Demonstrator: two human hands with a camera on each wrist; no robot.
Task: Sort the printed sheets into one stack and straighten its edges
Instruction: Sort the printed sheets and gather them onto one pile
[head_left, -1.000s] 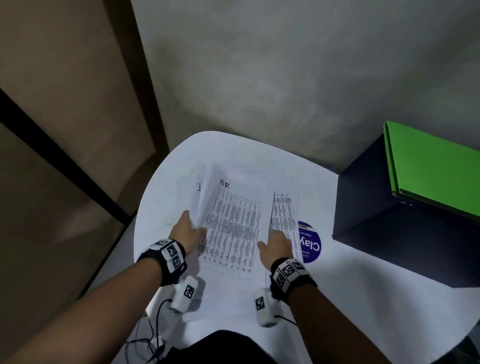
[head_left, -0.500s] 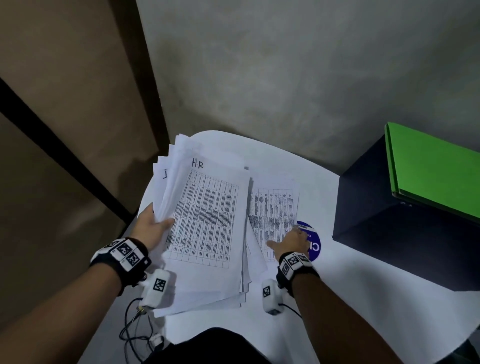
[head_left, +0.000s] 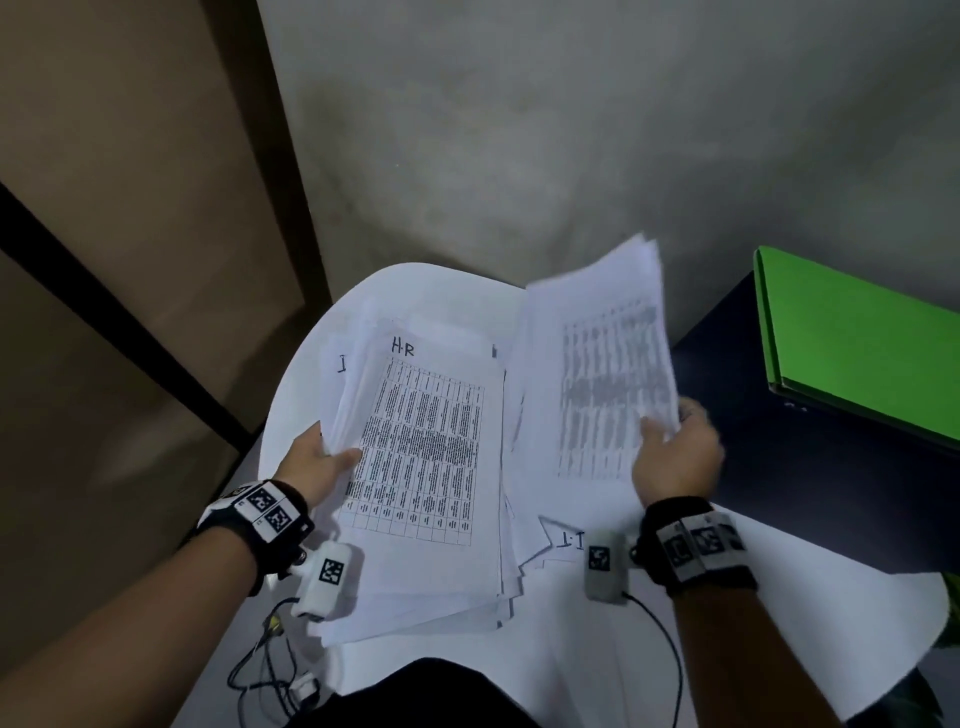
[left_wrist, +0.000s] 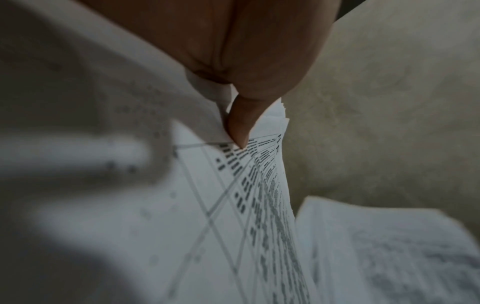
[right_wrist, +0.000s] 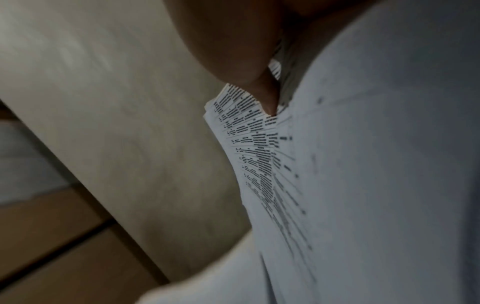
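My left hand grips a thick bundle of printed sheets by its left edge, thumb on the top page marked "H.R"; the left wrist view shows that thumb pressed on the bundle. My right hand pinches a second, motion-blurred bundle of sheets lifted above the white table; its thumb shows in the right wrist view on those pages. A loose sheet marked "I.I" lies on the table between the hands.
A black box stands at the right with a green folder on top. A grey wall rises behind the round table, with brown panels to the left. Cables hang at the table's near left edge.
My right hand has lifted a bundle of sheets off the table and swung it up to the right. The left hand's bundle has come lower and nearer.
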